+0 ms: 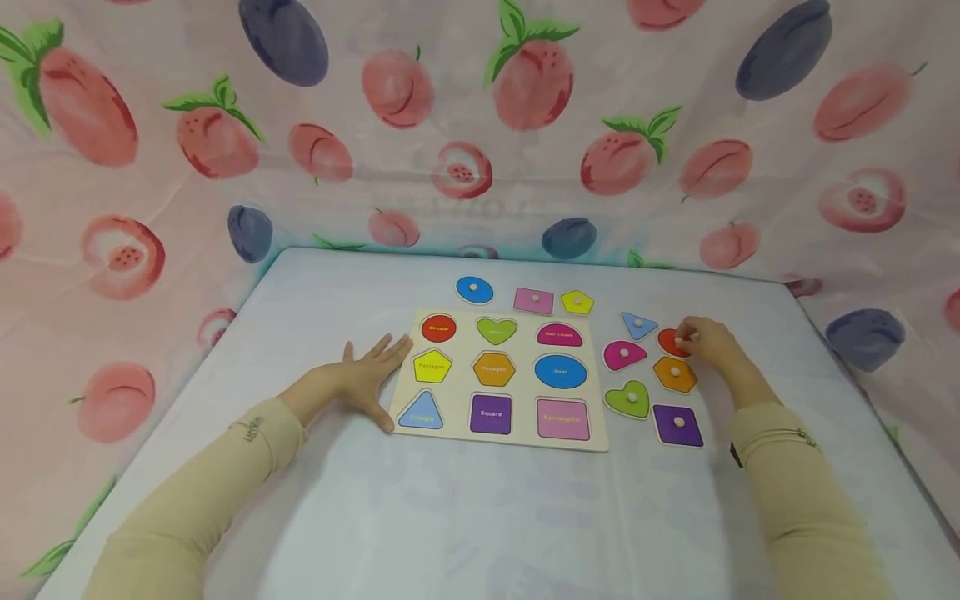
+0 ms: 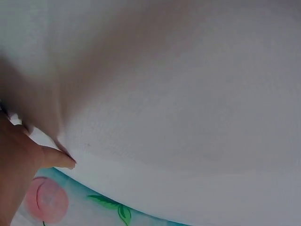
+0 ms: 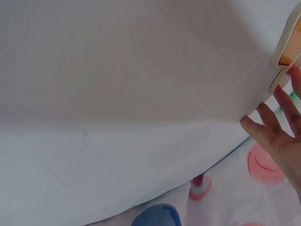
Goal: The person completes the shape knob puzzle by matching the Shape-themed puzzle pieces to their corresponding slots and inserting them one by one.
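Note:
A cream shape board (image 1: 456, 403) with coloured, labelled shapes lies flat on the table. My left hand (image 1: 367, 379) rests at its left edge, fingers spread and straight; in the left wrist view the left hand (image 2: 23, 155) shows at the lower left. Over to the right of the board, my right hand (image 1: 708, 340) pinches the white knob of a red round puzzle piece (image 1: 667, 342) with thumb and fingertip. Just in front of that piece lies an orange hexagon piece (image 1: 666, 379). In the right wrist view the right hand (image 3: 282, 146) appears at the right edge, other fingers extended.
Right of the board lie a light blue triangle (image 1: 632, 330), a magenta half round (image 1: 619, 360), a green heart (image 1: 621, 395) and a purple square (image 1: 667, 435). Behind it are a blue oval (image 1: 465, 292), a pink rectangle (image 1: 525, 305) and a yellow pentagon (image 1: 572, 310).

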Demonstrator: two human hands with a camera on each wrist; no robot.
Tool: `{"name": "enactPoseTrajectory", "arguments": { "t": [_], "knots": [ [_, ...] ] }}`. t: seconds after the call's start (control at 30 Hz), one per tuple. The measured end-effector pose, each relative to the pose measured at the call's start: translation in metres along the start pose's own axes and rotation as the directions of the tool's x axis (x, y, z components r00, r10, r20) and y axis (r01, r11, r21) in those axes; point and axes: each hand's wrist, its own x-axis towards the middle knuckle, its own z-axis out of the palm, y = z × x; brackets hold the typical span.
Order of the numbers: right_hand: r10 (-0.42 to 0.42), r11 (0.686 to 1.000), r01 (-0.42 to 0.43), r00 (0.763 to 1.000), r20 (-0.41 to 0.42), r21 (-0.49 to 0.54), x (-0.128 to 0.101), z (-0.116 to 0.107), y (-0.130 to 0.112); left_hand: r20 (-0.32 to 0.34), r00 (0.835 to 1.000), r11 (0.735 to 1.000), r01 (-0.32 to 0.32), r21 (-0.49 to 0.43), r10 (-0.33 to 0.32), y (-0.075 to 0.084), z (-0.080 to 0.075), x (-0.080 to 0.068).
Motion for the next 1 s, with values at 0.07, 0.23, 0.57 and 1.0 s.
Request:
{"name": "enactPoseTrajectory", "arguments": {
  "t": [0.07, 0.23, 0.57, 1.0],
  "knots": [
    [0.004, 1.0, -0.004, 1.0, 0.001, -0.013, 0.0, -0.002, 0.001, -0.001, 1.0, 1.0, -0.004, 0.002, 0.004, 0.001, -0.001, 0.001],
    [0.013, 1.0, -0.013, 1.0, 0.008, -0.028, 0.0, -0.004, 0.002, 0.016, 1.0, 1.0, 0.004, 0.003, -0.004, 0.004, -0.003, 0.0],
    [-0.031, 0.998, 0.031, 1.0, 0.006, -0.05, 0.0, -0.005, -0.002, 0.076, 0.995, 0.994, 0.065, 0.086, -0.072, 0.012, -0.009, 0.003],
    [-0.076, 0.997, 0.075, 0.997, -0.029, -0.036, 0.005, 0.0, -0.024, 0.1, 0.988, 0.989, 0.107, 0.1, -0.117, 0.018, -0.013, 0.002]
  ]
}}
